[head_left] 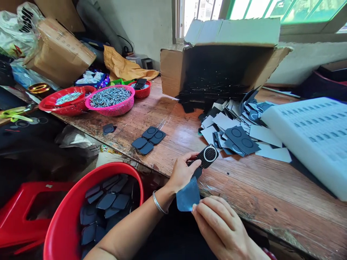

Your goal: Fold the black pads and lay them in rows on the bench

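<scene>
My left hand (182,172), with a silver bracelet at the wrist, is closed round a black device (208,156) that has a ringed round pad at its upper end. Below it hangs a bluish square panel (187,195), just under the left fingers. My right hand (221,222) pinches the lower right corner of this panel between thumb and fingers. Folded black squares (149,139) lie on the wooden table (271,184) ahead, and one more black piece (108,128) is near the table's left edge.
A red tub (51,231) of black square pieces stands at lower left. A pink basket (114,110) of metal parts sits at the back left. An open cardboard box (170,74), piled cards (241,141) and white foam (311,144) occupy the back and right.
</scene>
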A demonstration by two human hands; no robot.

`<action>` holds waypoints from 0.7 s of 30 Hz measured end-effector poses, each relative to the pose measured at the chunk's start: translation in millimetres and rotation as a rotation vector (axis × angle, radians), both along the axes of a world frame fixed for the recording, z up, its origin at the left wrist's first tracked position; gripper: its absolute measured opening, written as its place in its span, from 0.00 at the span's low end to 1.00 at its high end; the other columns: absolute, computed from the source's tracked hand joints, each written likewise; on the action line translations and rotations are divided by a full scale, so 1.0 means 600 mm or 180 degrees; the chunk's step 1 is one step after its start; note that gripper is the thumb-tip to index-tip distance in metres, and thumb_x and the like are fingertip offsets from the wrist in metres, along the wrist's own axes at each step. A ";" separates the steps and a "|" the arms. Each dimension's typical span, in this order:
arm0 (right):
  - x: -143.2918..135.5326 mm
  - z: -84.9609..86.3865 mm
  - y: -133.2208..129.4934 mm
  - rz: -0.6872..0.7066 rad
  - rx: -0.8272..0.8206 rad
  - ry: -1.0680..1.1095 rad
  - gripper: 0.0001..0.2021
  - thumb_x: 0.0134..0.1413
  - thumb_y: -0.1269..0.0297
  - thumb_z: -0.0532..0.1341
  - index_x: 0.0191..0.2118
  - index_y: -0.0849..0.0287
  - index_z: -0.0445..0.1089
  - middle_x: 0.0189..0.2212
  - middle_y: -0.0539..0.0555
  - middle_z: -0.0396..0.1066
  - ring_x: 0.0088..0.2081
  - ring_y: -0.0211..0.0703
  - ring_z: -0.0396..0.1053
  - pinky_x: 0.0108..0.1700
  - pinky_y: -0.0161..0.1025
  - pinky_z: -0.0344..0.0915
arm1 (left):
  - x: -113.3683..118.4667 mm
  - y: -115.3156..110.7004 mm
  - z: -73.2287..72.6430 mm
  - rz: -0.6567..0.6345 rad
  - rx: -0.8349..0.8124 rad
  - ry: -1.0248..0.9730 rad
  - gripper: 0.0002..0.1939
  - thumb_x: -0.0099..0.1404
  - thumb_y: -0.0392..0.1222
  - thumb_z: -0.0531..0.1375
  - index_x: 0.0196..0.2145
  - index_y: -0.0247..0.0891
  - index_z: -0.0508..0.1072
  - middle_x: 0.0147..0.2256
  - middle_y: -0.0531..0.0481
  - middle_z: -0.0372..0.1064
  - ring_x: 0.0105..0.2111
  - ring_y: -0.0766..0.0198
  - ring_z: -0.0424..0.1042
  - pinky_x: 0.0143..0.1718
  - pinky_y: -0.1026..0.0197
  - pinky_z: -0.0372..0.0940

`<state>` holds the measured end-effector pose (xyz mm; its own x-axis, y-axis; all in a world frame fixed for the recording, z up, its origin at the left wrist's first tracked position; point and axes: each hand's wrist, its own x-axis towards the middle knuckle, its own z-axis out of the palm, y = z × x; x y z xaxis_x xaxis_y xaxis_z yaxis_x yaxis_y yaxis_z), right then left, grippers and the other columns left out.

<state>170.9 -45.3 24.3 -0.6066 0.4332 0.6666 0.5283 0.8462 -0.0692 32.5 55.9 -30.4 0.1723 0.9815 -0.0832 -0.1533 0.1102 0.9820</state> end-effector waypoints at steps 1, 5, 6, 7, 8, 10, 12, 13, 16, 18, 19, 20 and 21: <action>-0.002 0.000 0.000 0.0006 -0.0010 0.0019 0.18 0.66 0.82 0.48 0.39 0.66 0.75 0.34 0.54 0.78 0.40 0.43 0.72 0.50 0.42 0.66 | 0.002 -0.001 -0.003 -0.0040 -0.0197 -0.0290 0.15 0.60 0.38 0.64 0.45 0.33 0.76 0.42 0.43 0.76 0.36 0.61 0.75 0.40 0.58 0.71; -0.007 0.009 0.001 0.0021 -0.0064 0.0140 0.18 0.66 0.82 0.48 0.37 0.66 0.75 0.33 0.52 0.78 0.38 0.41 0.73 0.49 0.40 0.68 | 0.009 -0.007 -0.002 -0.0219 -0.0956 -0.1153 0.23 0.56 0.46 0.69 0.47 0.34 0.73 0.37 0.46 0.76 0.28 0.62 0.75 0.30 0.60 0.72; -0.007 0.014 0.000 0.0030 -0.0080 0.0186 0.17 0.65 0.81 0.49 0.37 0.65 0.75 0.32 0.52 0.78 0.38 0.40 0.73 0.48 0.39 0.68 | 0.011 -0.007 0.000 -0.0255 -0.1093 -0.1244 0.23 0.56 0.47 0.69 0.47 0.35 0.72 0.35 0.47 0.76 0.28 0.61 0.76 0.29 0.61 0.72; -0.006 0.020 -0.002 0.0063 -0.0105 0.0213 0.17 0.65 0.81 0.50 0.37 0.65 0.75 0.32 0.52 0.78 0.37 0.40 0.73 0.48 0.38 0.69 | 0.012 -0.007 0.002 -0.0258 -0.1222 -0.1314 0.22 0.57 0.46 0.69 0.46 0.35 0.73 0.33 0.48 0.76 0.28 0.61 0.76 0.29 0.62 0.72; -0.004 0.026 -0.006 0.0089 -0.0170 0.0211 0.16 0.64 0.81 0.51 0.37 0.64 0.75 0.31 0.52 0.77 0.36 0.39 0.73 0.48 0.37 0.69 | 0.013 -0.005 0.004 -0.0235 -0.1349 -0.1381 0.19 0.58 0.46 0.67 0.45 0.36 0.73 0.33 0.48 0.76 0.28 0.62 0.76 0.29 0.62 0.72; 0.002 0.035 -0.015 0.0069 -0.0360 0.0271 0.13 0.61 0.82 0.55 0.37 0.61 0.75 0.29 0.51 0.76 0.35 0.39 0.73 0.47 0.36 0.70 | 0.012 -0.002 0.008 -0.0110 -0.1576 -0.1515 0.12 0.61 0.43 0.65 0.42 0.35 0.73 0.34 0.48 0.76 0.29 0.62 0.76 0.32 0.59 0.74; 0.012 0.034 -0.024 -0.0097 -0.0601 0.0626 0.11 0.57 0.81 0.59 0.36 0.58 0.74 0.29 0.51 0.75 0.36 0.41 0.73 0.45 0.37 0.71 | 0.007 0.000 0.011 -0.0009 -0.1725 -0.1569 0.09 0.62 0.40 0.64 0.39 0.34 0.73 0.35 0.48 0.76 0.30 0.62 0.76 0.35 0.56 0.75; 0.020 0.030 -0.026 -0.0259 -0.0747 0.0940 0.10 0.56 0.80 0.60 0.35 0.57 0.73 0.29 0.52 0.74 0.36 0.42 0.73 0.44 0.38 0.71 | 0.004 0.000 0.012 -0.0028 -0.1745 -0.1531 0.09 0.61 0.39 0.64 0.39 0.34 0.73 0.35 0.47 0.76 0.30 0.62 0.76 0.35 0.55 0.75; 0.049 0.004 -0.015 -0.1043 -0.1461 0.2081 0.05 0.56 0.72 0.63 0.31 0.55 0.71 0.33 0.53 0.73 0.37 0.44 0.72 0.39 0.39 0.71 | -0.004 -0.007 0.020 -0.0341 -0.1600 -0.1176 0.14 0.56 0.39 0.68 0.40 0.33 0.74 0.33 0.47 0.76 0.28 0.64 0.75 0.30 0.59 0.74; 0.071 -0.019 0.004 -0.1558 -0.2148 0.2896 0.07 0.56 0.65 0.65 0.27 0.55 0.70 0.36 0.53 0.73 0.38 0.43 0.72 0.39 0.38 0.69 | -0.006 -0.016 0.027 -0.0610 -0.1473 -0.0891 0.17 0.52 0.38 0.70 0.40 0.33 0.76 0.32 0.48 0.76 0.25 0.65 0.74 0.29 0.62 0.73; 0.081 -0.029 0.015 -0.1703 -0.2476 0.3296 0.09 0.54 0.62 0.67 0.26 0.56 0.70 0.37 0.54 0.74 0.39 0.44 0.72 0.40 0.39 0.69 | -0.006 -0.021 0.031 -0.0721 -0.1449 -0.0745 0.18 0.50 0.38 0.70 0.40 0.33 0.77 0.31 0.49 0.76 0.24 0.66 0.74 0.28 0.63 0.73; 0.090 -0.038 0.025 -0.1758 -0.2779 0.3646 0.11 0.52 0.59 0.68 0.24 0.56 0.70 0.37 0.54 0.74 0.40 0.45 0.72 0.42 0.40 0.68 | -0.004 -0.025 0.035 -0.0811 -0.1455 -0.0596 0.18 0.50 0.37 0.70 0.40 0.33 0.77 0.31 0.49 0.76 0.24 0.66 0.74 0.28 0.62 0.73; 0.097 -0.046 0.033 -0.1769 -0.3017 0.3944 0.13 0.48 0.56 0.70 0.23 0.57 0.70 0.38 0.54 0.75 0.42 0.46 0.72 0.44 0.41 0.68 | -0.002 -0.029 0.039 -0.0876 -0.1481 -0.0444 0.18 0.50 0.37 0.69 0.40 0.34 0.77 0.30 0.50 0.76 0.23 0.66 0.74 0.28 0.62 0.73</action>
<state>229.2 -25.6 -3.1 0.4154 0.9095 -0.0146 -0.0334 -0.0008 -0.9994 31.0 38.3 -6.9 0.4574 0.7641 -0.4549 -0.1828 0.5815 0.7928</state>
